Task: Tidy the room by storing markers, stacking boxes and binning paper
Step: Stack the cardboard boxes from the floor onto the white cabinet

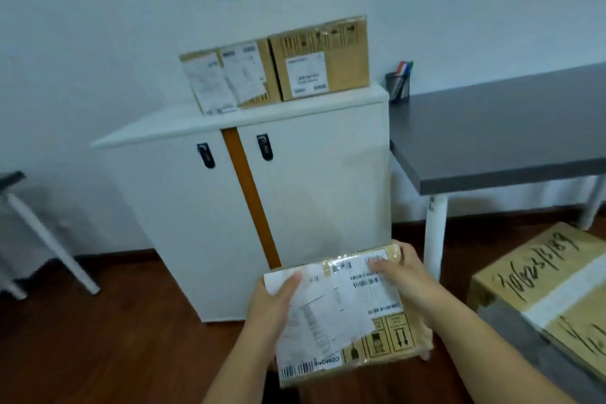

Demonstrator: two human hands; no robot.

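Room: pale walls, wooden floor, a white cabinet (249, 207) beside a grey tabletop (498, 138).
Held box: a labelled cardboard box (344, 311) was carried low in front of the cabinet.
Left hand (273, 308): clamped on the box's left edge, thumb on top.
Right hand (405, 275): gripping the box's far right corner.
Done: two boxes (275, 72) stood side by side on the cabinet top; markers (405, 67) sat in a cup (397, 85) on the tabletop.
Left: probably stacking this box, then the large box (551, 292) at right; no paper or bin showed.
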